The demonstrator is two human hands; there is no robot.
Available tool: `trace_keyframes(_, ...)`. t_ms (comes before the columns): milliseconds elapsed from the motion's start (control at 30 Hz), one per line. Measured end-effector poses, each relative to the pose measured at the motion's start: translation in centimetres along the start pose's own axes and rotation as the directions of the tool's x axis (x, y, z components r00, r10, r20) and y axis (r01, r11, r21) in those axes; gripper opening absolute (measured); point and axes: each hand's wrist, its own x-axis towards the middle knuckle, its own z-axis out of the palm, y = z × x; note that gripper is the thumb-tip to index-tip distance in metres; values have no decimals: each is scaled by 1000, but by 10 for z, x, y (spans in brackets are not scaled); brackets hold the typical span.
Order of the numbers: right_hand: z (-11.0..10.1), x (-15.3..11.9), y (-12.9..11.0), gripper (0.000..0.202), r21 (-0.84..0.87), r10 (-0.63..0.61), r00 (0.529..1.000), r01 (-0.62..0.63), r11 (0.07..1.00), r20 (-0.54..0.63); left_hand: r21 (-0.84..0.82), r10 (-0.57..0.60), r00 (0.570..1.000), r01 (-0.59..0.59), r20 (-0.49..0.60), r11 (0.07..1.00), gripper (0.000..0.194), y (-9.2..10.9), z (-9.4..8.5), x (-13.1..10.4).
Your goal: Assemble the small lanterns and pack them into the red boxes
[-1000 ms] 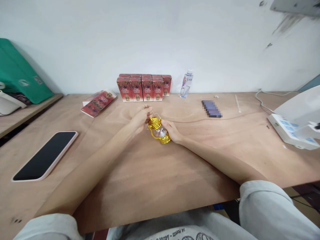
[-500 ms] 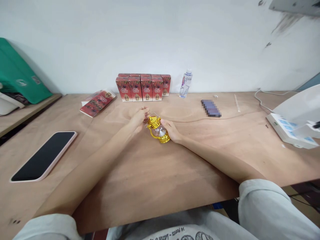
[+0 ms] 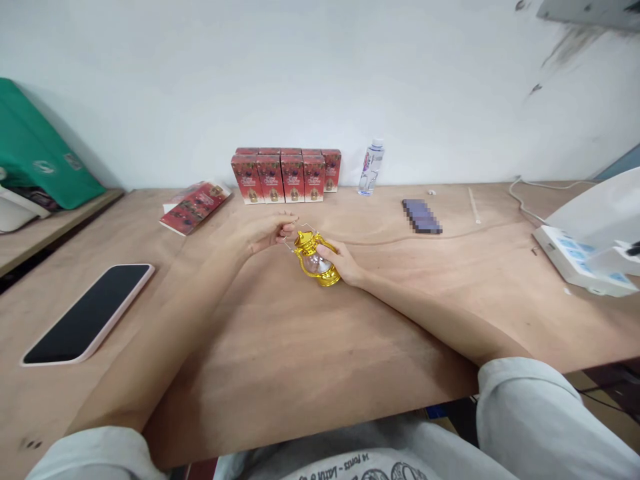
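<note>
A small gold lantern (image 3: 326, 275) with a clear globe is tilted to the left over the wooden table. My right hand (image 3: 343, 261) is wrapped round its right side, thumb across the upper part of the globe. From the gold top rises a thin wire handle (image 3: 306, 225), angled up and left. Beside this wire is my left hand (image 3: 267, 233), slightly blurred, with fingers loosely stretched out and apart. Its fingertips lie close to the wire; whether they touch it is hard to see.
Red printed boxes (image 3: 270, 179) stand in rows by the wall, with a water bottle (image 3: 371, 168) to their right. Flattened red boxes (image 3: 195, 208) lie left of them. A phone (image 3: 90, 313) is at the left, a blurred-out dark object (image 3: 423, 217) and a power strip (image 3: 583, 261) at the right.
My left hand has drawn back to the left from the lantern's top, its fingers loosening. The wire handle shows more fully. My right thumb sits slightly lower on the lantern.
</note>
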Motion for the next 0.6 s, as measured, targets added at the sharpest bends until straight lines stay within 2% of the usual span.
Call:
trace_keyframes(100,0,0,0,53,11,0,1000,1,1000,-13,134,16,999,-22,42,991,7,5,-9,-3)
trace_keyframes(200,0,1,2,54,19,6,1000,-6,1000,-23,282,24,998,-39,56,959,11,4,-7,-6)
trace_keyframes(367,0,2,1,52,38,13,999,-11,999,-48,467,142,988,-101,-53,878,20,-6,7,-5)
trace_keyframes(433,0,3,1,51,57,30,997,-27,998,-65,499,241,963,-150,-122,854,22,-13,12,-1)
trace_keyframes(533,0,3,2,53,92,56,994,-47,995,-96,552,404,881,-215,-247,805,23,-25,14,7)
trace_keyframes(600,0,3,2,52,93,64,994,-55,994,-93,555,438,845,-215,-307,803,26,-31,14,11)
